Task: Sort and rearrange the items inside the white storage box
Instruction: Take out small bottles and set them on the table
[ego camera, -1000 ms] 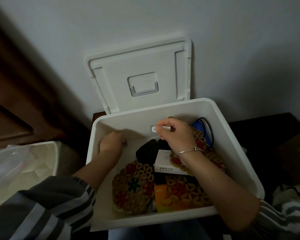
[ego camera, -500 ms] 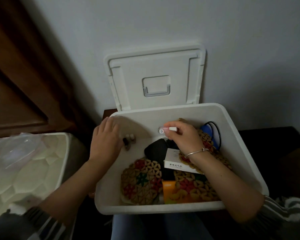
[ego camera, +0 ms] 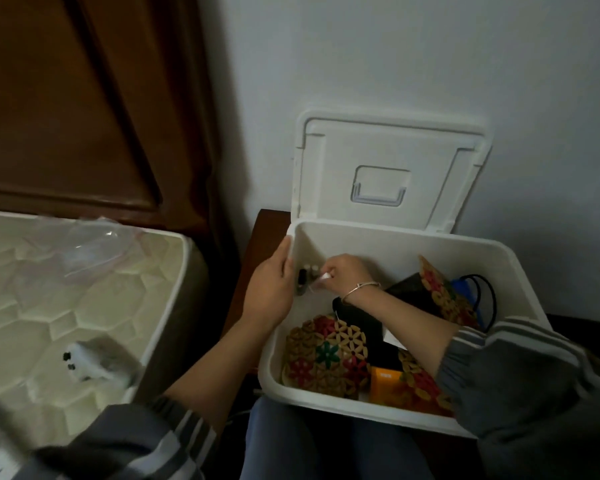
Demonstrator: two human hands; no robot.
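The white storage box (ego camera: 388, 244) sits before me with its lid (ego camera: 385, 171) leaning open against the wall. My left hand (ego camera: 269, 289) rests flat on the box's left wall near the back corner, fingers straight. My right hand (ego camera: 343, 273) pinches a small white tube (ego camera: 321, 281) and holds it beside several small bottles (ego camera: 305, 277) standing in the back left corner. Flower-patterned woven mats (ego camera: 326, 355) lie on the box floor, with a black pouch (ego camera: 359, 322), an orange packet (ego camera: 387, 386) and a blue item with a black cord (ego camera: 475, 292) around them.
A mattress (ego camera: 66, 306) with clear plastic wrap (ego camera: 94, 247) and a small grey-white object (ego camera: 90, 362) lies to the left. A dark wooden headboard (ego camera: 84, 109) rises behind it. The box stands on a dark wooden stand (ego camera: 260, 230) against the pale wall.
My right hand has carried the white tube from the box's back middle leftward to the small bottles in the corner. My left hand stays at the left wall. The view has swung left.
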